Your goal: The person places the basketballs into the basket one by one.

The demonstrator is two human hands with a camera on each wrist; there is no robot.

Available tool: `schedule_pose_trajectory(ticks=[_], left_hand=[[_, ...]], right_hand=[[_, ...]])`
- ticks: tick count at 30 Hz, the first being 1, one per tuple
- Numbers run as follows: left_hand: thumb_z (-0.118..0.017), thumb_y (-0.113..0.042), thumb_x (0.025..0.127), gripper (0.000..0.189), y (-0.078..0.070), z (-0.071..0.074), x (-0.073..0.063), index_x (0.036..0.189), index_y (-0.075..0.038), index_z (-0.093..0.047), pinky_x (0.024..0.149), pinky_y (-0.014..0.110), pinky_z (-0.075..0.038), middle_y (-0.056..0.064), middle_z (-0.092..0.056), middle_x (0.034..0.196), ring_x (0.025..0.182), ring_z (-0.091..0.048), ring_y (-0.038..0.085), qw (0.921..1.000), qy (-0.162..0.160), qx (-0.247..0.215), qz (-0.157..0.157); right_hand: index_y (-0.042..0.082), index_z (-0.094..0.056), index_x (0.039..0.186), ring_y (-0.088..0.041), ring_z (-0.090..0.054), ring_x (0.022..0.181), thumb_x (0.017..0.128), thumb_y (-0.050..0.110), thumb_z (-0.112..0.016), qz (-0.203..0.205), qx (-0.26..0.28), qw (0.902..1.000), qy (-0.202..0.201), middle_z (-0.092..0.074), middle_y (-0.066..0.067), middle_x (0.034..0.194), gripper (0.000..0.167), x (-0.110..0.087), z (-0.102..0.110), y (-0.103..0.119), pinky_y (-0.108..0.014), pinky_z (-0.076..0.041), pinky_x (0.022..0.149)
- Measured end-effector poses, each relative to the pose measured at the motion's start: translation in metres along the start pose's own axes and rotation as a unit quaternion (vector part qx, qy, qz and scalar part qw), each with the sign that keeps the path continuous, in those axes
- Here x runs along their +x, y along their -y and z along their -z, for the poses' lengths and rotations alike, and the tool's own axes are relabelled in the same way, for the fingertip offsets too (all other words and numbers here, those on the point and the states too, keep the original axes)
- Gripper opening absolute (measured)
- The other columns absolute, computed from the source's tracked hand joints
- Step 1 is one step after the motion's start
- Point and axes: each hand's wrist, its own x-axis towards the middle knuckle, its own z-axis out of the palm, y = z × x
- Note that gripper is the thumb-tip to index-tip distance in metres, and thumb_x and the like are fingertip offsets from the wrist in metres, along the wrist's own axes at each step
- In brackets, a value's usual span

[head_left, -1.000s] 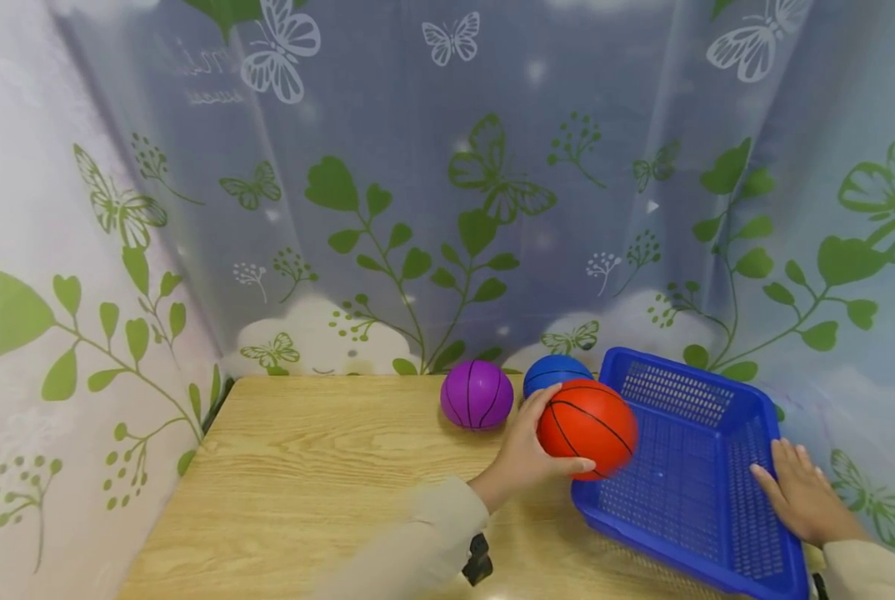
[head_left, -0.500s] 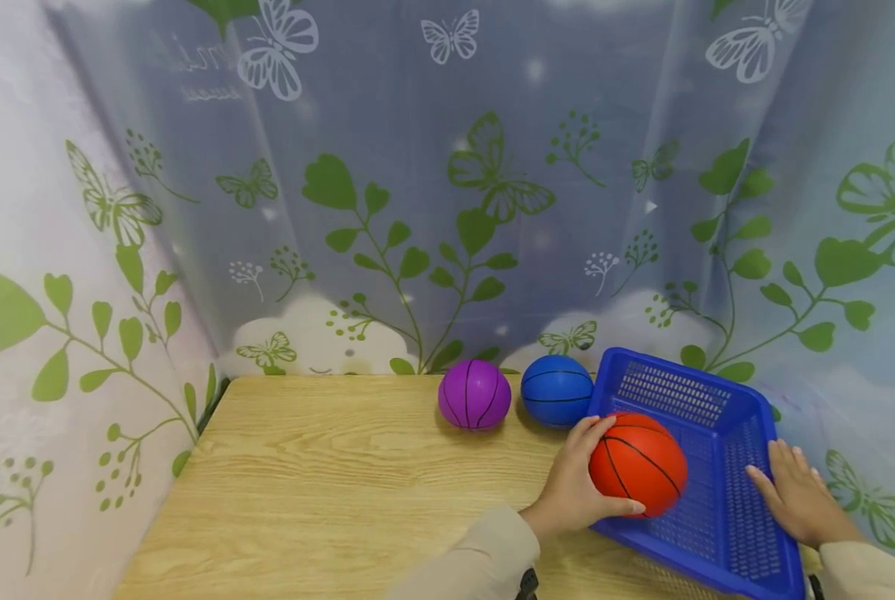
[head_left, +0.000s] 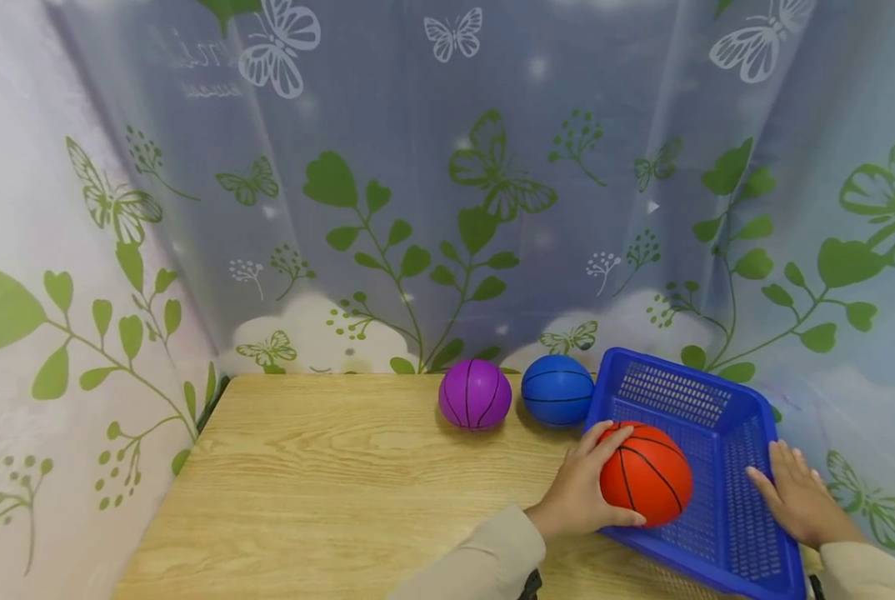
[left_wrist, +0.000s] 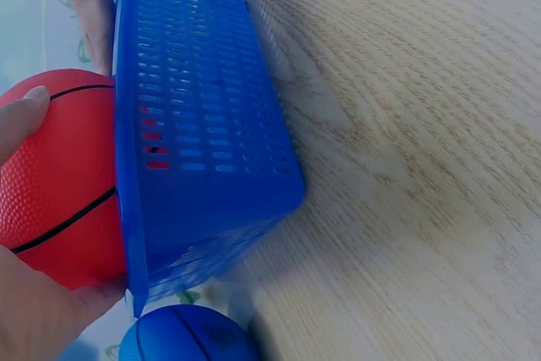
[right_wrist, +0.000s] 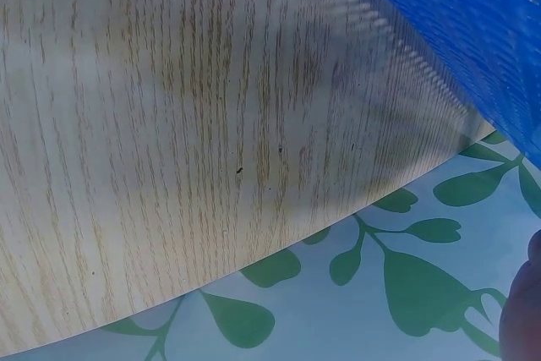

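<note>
A red ball with black basketball lines (head_left: 650, 477) is in the grip of my left hand (head_left: 586, 483), thumb on the near side and fingers over the top. The ball sits partly down inside the blue plastic basket (head_left: 717, 571), by its left wall; in the left wrist view, red (left_wrist: 63, 183) shows above the rim and through the slots. Whether the ball touches the basket floor is hidden. My right hand (head_left: 807, 496) rests on the basket's right rim with its fingers straight. In the right wrist view only a bit of a finger (right_wrist: 521, 310) shows.
A blue ball (head_left: 557, 392) lies just left of the basket's far left corner. Beside it is a purple ball (head_left: 475, 394), near the back of the wooden table (head_left: 327, 475). A patterned curtain (head_left: 432, 208) hangs behind and on both sides.
My left hand has carried the red ball rightward and down, from in front of the blue ball into the basket. The right hand stays on the rim.
</note>
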Motion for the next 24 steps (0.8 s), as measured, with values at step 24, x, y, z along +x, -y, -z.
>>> schedule_pose_trajectory(ticks=[24], left_hand=[[-0.083, -0.037, 0.073, 0.099, 0.0081, -0.005, -0.0094, 0.152, -0.027, -0.025, 0.105, 0.035, -0.039, -0.003, -0.038, 0.15, 0.136, -0.037, 0.015, 0.9957, 0.008, 0.088, -0.025]], right_hand=[[-0.023, 0.005, 0.14, -0.06, 0.018, 0.13, 0.106, 0.038, -0.019, 0.001, -0.009, 0.9999, -0.01, 0.008, -0.049, 0.141, 0.074, -0.0005, -0.0034, -0.0038, -0.068, 0.015, 0.102]])
